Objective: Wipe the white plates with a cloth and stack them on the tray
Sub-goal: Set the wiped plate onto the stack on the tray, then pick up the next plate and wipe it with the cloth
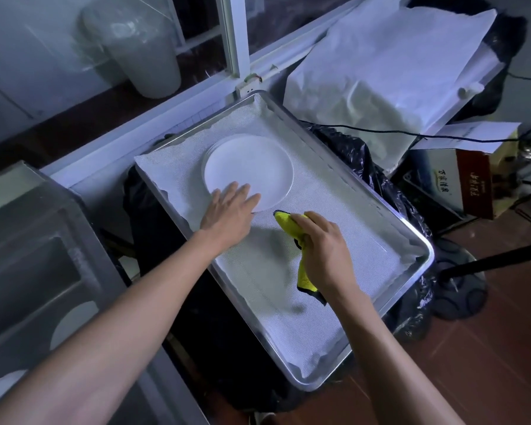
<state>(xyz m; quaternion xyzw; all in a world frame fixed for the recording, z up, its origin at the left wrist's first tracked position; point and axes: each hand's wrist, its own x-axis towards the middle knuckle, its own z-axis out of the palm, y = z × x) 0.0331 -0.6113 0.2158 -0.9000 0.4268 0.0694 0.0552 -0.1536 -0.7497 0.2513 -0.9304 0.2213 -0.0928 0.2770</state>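
A stack of white plates [252, 167] lies on the far half of a metal tray [417, 237] lined with a white mesh sheet. My left hand [227, 213] rests with straight fingers on the near edge of the top plate. My right hand [322, 250] grips a yellow cloth [288, 225] with a dark border just right of the stack, above the tray liner. One end of the cloth hangs below my wrist. More white plates [72, 323] show through a clear lidded container at lower left.
The clear container [43, 240] fills the lower left. A black plastic bag [359, 154] lies under the tray. White paper sheets [380, 72] and a printed carton [469, 179] stand at the right. A black cable [380, 131] crosses behind the tray, with a window frame [233, 35] beyond.
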